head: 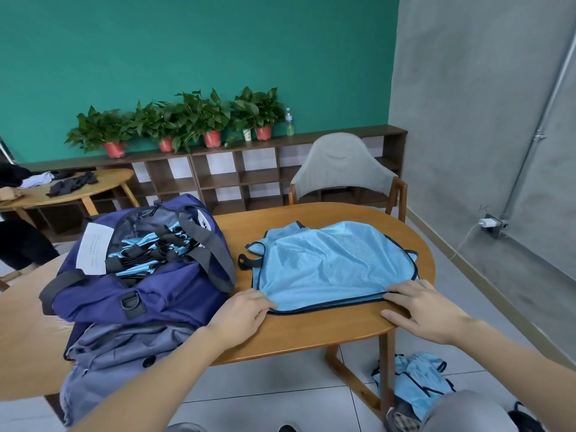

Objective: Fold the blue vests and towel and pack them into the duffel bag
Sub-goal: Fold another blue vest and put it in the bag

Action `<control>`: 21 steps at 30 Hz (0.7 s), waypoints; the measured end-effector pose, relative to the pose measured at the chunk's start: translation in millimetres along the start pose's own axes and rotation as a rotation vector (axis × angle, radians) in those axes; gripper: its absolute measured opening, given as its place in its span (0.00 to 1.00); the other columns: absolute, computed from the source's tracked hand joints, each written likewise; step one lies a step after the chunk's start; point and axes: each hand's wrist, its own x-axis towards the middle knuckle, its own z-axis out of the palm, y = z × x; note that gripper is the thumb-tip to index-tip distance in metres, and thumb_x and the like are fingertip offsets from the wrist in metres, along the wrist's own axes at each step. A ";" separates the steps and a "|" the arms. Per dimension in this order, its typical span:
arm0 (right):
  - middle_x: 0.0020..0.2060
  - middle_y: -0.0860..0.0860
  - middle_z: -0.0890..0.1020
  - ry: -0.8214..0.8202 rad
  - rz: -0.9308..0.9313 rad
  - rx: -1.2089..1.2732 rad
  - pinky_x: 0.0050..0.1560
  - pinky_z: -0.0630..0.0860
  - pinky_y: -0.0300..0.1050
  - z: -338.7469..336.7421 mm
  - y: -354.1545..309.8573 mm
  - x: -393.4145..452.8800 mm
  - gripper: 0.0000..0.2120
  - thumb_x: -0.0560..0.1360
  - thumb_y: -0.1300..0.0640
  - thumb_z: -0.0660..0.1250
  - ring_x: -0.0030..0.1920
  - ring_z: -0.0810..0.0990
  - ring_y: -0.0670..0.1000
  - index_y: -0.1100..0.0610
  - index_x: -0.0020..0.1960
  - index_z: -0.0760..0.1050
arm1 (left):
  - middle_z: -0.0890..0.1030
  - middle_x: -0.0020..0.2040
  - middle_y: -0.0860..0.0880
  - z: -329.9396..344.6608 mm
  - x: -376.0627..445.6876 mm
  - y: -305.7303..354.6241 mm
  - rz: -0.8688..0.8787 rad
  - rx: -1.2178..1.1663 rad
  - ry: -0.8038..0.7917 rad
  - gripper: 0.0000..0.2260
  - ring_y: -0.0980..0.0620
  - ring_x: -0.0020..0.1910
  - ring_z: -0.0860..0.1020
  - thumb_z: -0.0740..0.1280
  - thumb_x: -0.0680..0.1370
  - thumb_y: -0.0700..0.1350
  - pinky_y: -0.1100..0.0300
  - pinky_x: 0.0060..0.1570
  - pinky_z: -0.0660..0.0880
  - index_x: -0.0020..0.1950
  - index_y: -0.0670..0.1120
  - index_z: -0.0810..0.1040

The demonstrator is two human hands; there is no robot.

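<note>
Already, at far left on the tabletop (327,332), the duffel bag (137,294) stood unzipped, and folded light-blue vests with dark trim (146,244) were visible through its opening; a count was not possible, as straps and the bag's own handle lay across them. A white paper slip (93,249) rested on the bag's left flap. A grey garment (124,363) lay under and in front of the bag, hanging off the near edge; whether it belonged to the task could not be told. The left hand (240,316) lay flat, fingers nearly straight and loosely spread, pressing the near-left corner of one vest (330,263) spread across the middle of the tabletop. That vest was still a single open layer, slightly rumpled, not yet folded, with a dark loop sticking out at its left side. The right hand (427,313) likewise lay open, fingertips on the near-right hem, thumb on bare wood. Lower right, on the floor beside the table leg, a heap of further blue vests (417,385) waited unfolded. No towel could be identified with certainty. Judgement: the task was partly done; several vests were packed, one was in hand at the smoothing stage, and the floor heap and the towel remained.
</note>
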 end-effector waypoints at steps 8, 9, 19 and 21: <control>0.52 0.42 0.82 0.222 -0.040 0.003 0.67 0.65 0.40 4.4 -13.6 -23.3 0.29 0.74 0.26 0.59 0.54 0.78 0.45 0.48 0.53 0.84 | 0.80 0.52 0.58 -0.4 -35.9 19.6 -0.110 -0.009 0.075 0.23 0.58 0.52 0.77 0.59 0.80 0.66 0.58 0.55 0.77 0.60 0.53 0.84; 0.50 0.42 0.83 0.241 -0.072 -0.008 0.65 0.66 0.41 4.8 -13.3 -24.4 0.26 0.75 0.29 0.60 0.51 0.79 0.45 0.48 0.50 0.84 | 0.79 0.51 0.58 -1.8 -39.1 22.9 -0.126 -0.012 0.073 0.26 0.58 0.51 0.77 0.59 0.78 0.69 0.59 0.55 0.77 0.60 0.54 0.84; 0.38 0.42 0.79 0.245 -0.041 -0.001 0.50 0.68 0.39 -12.0 -24.8 -48.2 0.13 0.67 0.61 0.81 0.39 0.79 0.47 0.50 0.43 0.78 | 0.73 0.38 0.62 2.7 -72.9 47.8 -0.072 -0.080 0.234 0.22 0.60 0.40 0.73 0.63 0.75 0.69 0.60 0.39 0.76 0.42 0.52 0.83; 0.38 0.42 0.77 0.245 -0.003 0.001 0.49 0.66 0.38 -23.4 -23.0 -53.0 0.15 0.66 0.64 0.79 0.38 0.78 0.47 0.50 0.43 0.76 | 0.73 0.38 0.63 -3.4 -74.4 55.4 -0.143 -0.170 0.222 0.16 0.62 0.40 0.74 0.64 0.77 0.64 0.59 0.42 0.75 0.43 0.53 0.80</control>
